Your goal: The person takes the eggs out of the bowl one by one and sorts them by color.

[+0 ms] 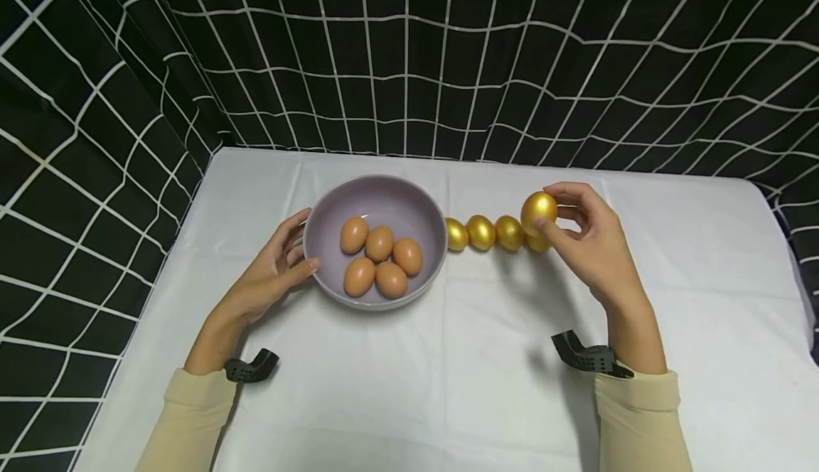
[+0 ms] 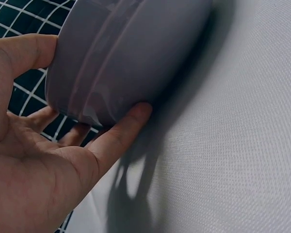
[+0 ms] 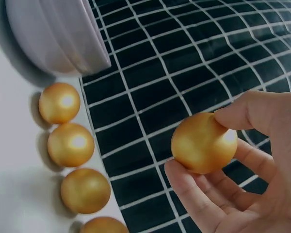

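Left hand point(image 1: 265, 280) grips the bowl point(image 1: 384, 202), likely steadying it near the bench point(image 1: 512, 387)'s far edge; right hand point(image 1: 591, 244) pinches 1 gold egg point(image 1: 539, 207), probably preventing slip.

Head view looks forward-down from above; close-in wrist views share the bowl point(image 1: 384, 198) side-on.

Near of the bowl point(image 1: 384, 195) and the row of gold eggs point(image 1: 481, 232), the table point(image 1: 397, 387) gives room between the forearms. The left hand point(image 1: 271, 269) blocks the bowl's left side, the row its right; the right hand point(image 1: 595, 237), with a held egg point(image 1: 539, 210), obstructs the row's right end. Brown eggs point(image 1: 380, 243) leave room inside the bowl's far side.
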